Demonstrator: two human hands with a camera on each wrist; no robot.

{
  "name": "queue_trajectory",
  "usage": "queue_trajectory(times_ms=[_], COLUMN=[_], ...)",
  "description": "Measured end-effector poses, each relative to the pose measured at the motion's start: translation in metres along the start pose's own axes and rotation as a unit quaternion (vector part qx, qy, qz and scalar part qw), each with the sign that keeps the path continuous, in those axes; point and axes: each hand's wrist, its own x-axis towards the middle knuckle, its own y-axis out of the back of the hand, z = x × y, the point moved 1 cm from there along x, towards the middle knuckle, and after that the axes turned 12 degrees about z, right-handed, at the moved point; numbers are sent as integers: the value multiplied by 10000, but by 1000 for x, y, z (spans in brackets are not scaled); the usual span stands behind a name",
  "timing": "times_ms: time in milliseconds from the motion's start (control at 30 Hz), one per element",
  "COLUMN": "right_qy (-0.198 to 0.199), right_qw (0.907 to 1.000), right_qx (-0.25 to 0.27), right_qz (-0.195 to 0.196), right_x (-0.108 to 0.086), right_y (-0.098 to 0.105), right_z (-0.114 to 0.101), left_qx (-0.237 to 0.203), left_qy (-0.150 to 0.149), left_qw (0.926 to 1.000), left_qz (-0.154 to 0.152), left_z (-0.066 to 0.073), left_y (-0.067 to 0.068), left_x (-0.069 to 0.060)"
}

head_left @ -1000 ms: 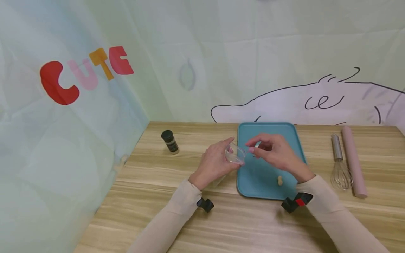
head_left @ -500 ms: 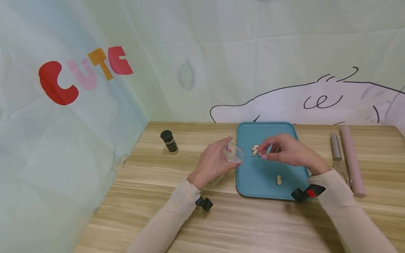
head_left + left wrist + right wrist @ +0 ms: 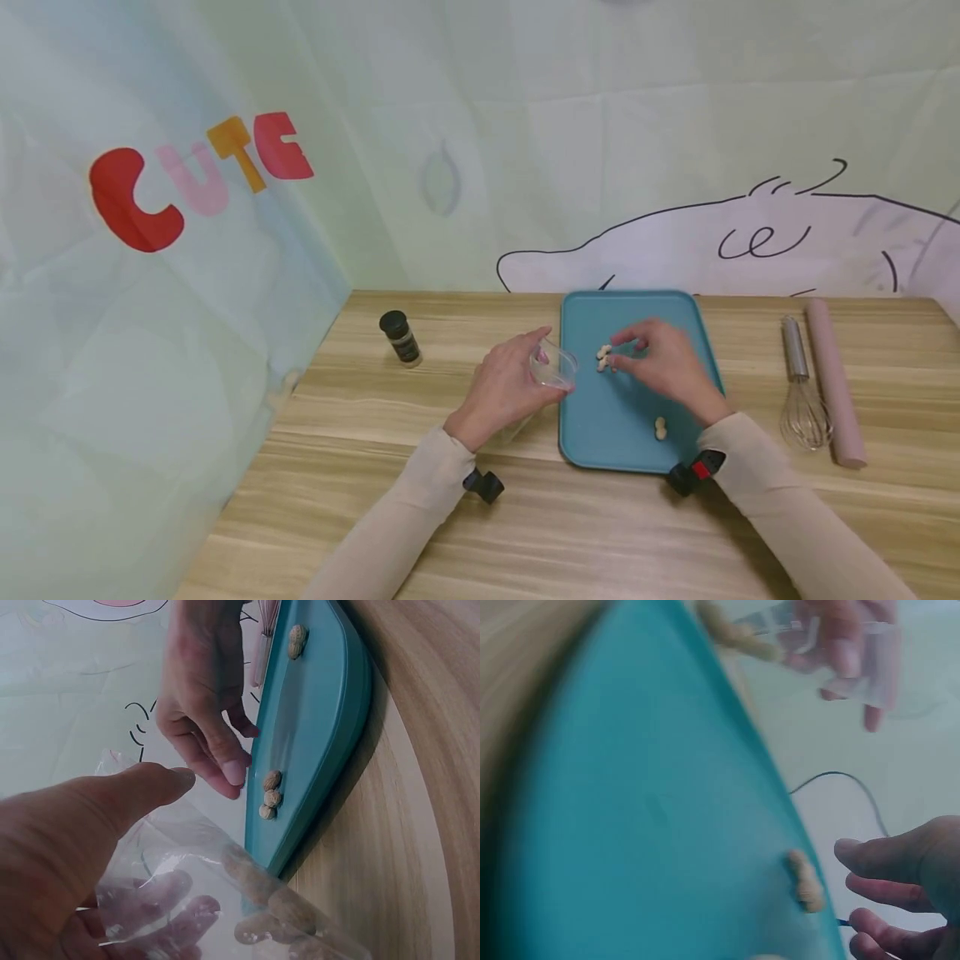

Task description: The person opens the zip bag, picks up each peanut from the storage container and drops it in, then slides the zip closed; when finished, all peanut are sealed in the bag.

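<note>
well, left hand (image 3: 501, 385) grips clear container (image 3: 555, 368) and right hand (image 3: 663, 360), fingers parted, hovers near peanuts (image 3: 603, 358)

The person's long-sleeved left arm (image 3: 401, 508) and right arm (image 3: 795, 500) reached forward, angled inward. The left hand (image 3: 501, 383) was bent in a grip, its thumb (image 3: 135, 796) opposing the fingers (image 3: 187, 924). Facing it, well apart, the right hand (image 3: 666, 363) had loosely bent fingers, index finger and thumb parted.
</note>
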Motion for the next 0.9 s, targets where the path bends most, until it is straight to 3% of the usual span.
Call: queue_trajectory(times_ms=[233,433,900], right_qy=[217,69,38], right_qw=[9992,9985,9962], right_qx=[-231,-369,-766], right_qz=[235,409,406], right_x=[-5,-7,-9], right_y=[-17,-22,-26], right_z=[1,1,4], left_qx=[41,34,86], left_qy=[-46,-70,-38], left_qw=[10000,10000,10000], left_qz=[14,12,-29], left_z=[0,0,1], left_y=[0,0,0], left_x=[0,0,1])
